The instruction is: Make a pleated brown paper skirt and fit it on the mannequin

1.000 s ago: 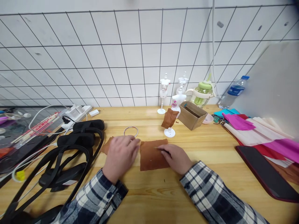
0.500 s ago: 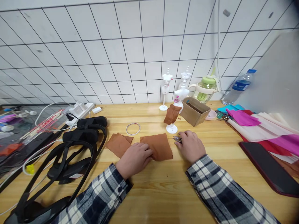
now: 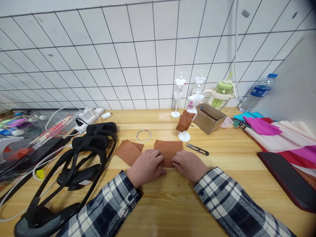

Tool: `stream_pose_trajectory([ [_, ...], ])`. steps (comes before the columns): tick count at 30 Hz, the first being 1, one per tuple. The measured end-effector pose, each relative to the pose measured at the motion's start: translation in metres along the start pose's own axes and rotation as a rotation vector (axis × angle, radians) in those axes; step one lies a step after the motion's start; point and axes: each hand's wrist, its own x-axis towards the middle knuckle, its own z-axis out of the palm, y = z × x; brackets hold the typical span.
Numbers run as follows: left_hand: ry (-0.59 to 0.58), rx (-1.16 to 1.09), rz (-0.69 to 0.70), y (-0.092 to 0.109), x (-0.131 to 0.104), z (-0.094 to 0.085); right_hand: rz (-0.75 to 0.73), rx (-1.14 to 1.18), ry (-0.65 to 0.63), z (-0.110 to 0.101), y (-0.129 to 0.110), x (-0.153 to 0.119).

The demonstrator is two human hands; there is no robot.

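A piece of brown fabric lies flat on the table between my two hands. My left hand has curled fingers closed on its left edge, the thumb near its lower side. On the right edge, my right hand is bent inward with its fingers together, gripping the same fabric. Thread snips lie loose just beyond my right hand. Further brown fabric pieces overlap at the left. A small white dress form with brown fabric wrapped on it stands behind.
A thin hoop lies behind my left hand. Black headsets and cables crowd the left. Back right are a cardboard box, a green-lidded cup and a water bottle. Colourful fabrics and a phone occupy the right.
My right hand has let go of the thread snips, leaving them on the table, and moved left onto the brown fabric. My left hand stays at the fabric. The view has shifted slightly.
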Motion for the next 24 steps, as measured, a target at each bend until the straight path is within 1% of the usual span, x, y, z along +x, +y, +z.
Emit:
stream_pose_trajectory([
  [3, 0.010, 0.028, 0.050, -0.0017, 0.0016, 0.0041, 0.015, 0.066, 0.027, -0.0010, 0.0033, -0.0013],
  [6, -0.001, 0.035, 0.073, -0.0043, 0.0025, 0.0072, 0.003, 0.102, 0.025, -0.0007, 0.0048, -0.0019],
  [14, 0.005, -0.030, 0.059, -0.0037, 0.0012, 0.0001, -0.002, 0.059, 0.034, 0.0014, 0.0039, -0.0025],
  [17, -0.003, -0.024, 0.049, -0.0028, 0.0019, 0.0006, 0.014, 0.044, 0.032, -0.0002, 0.0047, -0.0031],
  [22, 0.012, -0.021, 0.069, -0.0041, 0.0040, 0.0041, 0.035, 0.112, 0.034, -0.0021, 0.0030, -0.0042],
  [24, 0.028, -0.001, 0.063, -0.0046, 0.0037, 0.0031, 0.016, 0.173, 0.046, -0.0008, 0.0021, -0.0050],
])
